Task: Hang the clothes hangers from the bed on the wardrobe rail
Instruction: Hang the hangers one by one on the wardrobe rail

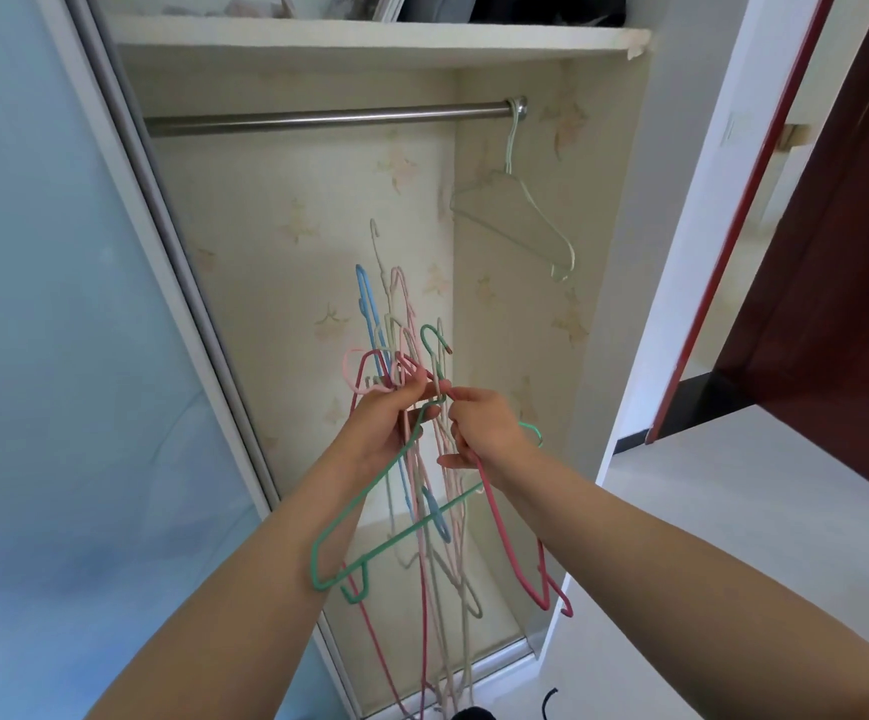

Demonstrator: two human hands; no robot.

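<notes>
Your left fingers [411, 394] curl round the necks of a tangled bundle of hangers [422, 491], thin coated wire in pink, blue, beige and red. Your right fingers [461, 394] pinch the twisted neck of the green hanger [370, 537], just beside the left ones. Above both hands, the smooth metal wardrobe rail [318, 118] carries one pale green hanger [525, 210] at its right end.
</notes>
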